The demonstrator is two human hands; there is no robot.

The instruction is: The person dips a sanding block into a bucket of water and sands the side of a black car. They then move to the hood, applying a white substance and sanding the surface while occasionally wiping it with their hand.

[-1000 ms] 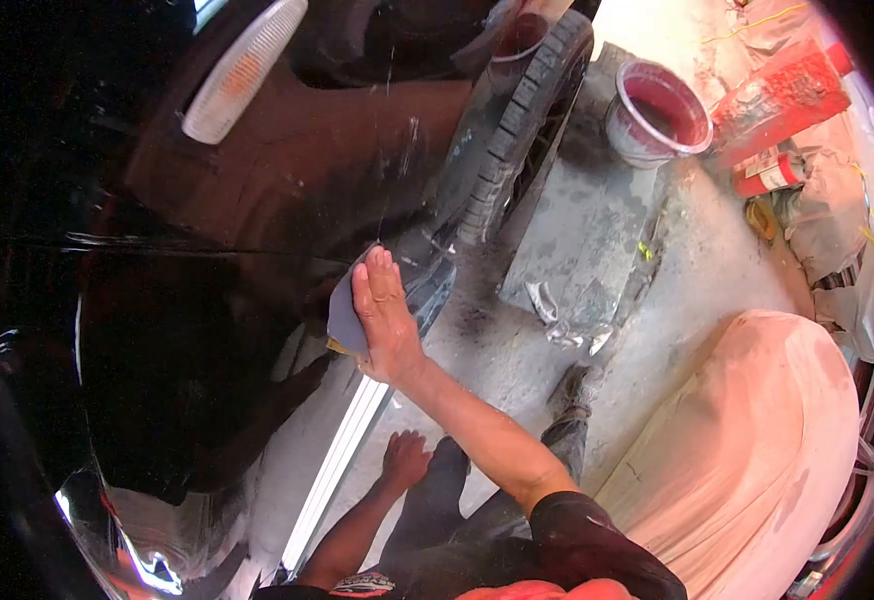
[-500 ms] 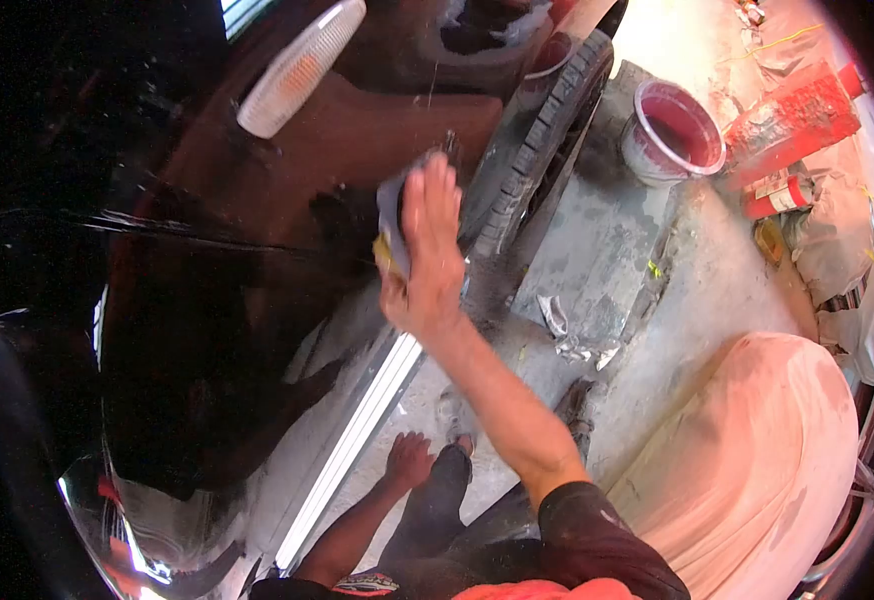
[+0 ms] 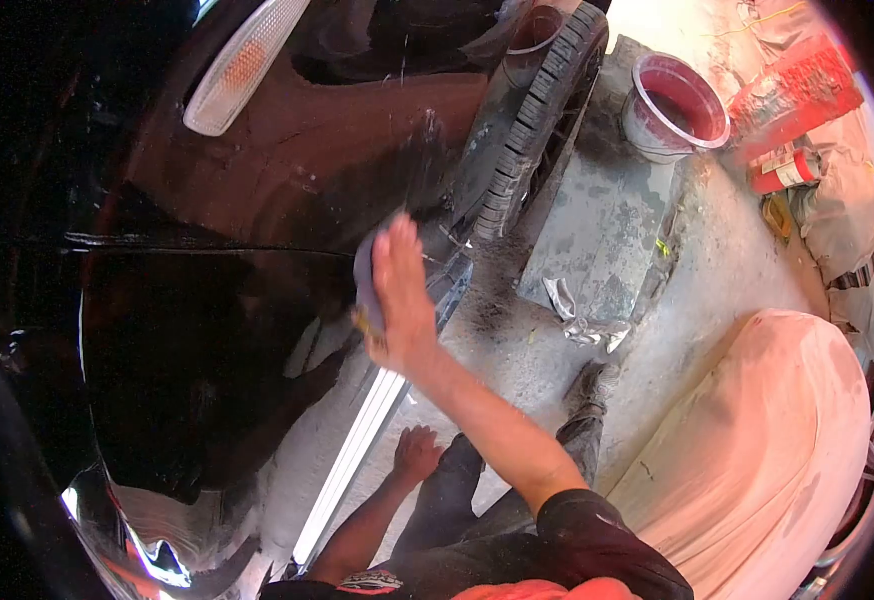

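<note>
My right hand [image 3: 403, 295] presses flat, fingers stretched, over a grey sanding pad [image 3: 365, 282] with a yellowish lower edge. The pad lies against the glossy black car panel [image 3: 207, 330], near the panel gap and the rear of the wheel opening. Most of the pad's face is hidden under the palm. My left hand [image 3: 418, 454] rests at my knee, fingers apart, with nothing seen in it. Above the working hand, the fender [image 3: 357, 130] shows whitish streaks and carries a clear side marker lamp [image 3: 242, 70].
A tyre [image 3: 542, 120] stands beside the fender. On a grey slab [image 3: 597, 230] sit a bucket [image 3: 672, 105] with dark liquid and a crumpled silvery piece [image 3: 582, 315]. A red block [image 3: 797, 100] and red can [image 3: 787, 170] lie beyond. Pink cloth [image 3: 757, 410] covers something at right.
My right hand and the pad have slid down the panel, slightly to the left, towards the sill. My left hand stays at the knee. The view has shifted slightly.
</note>
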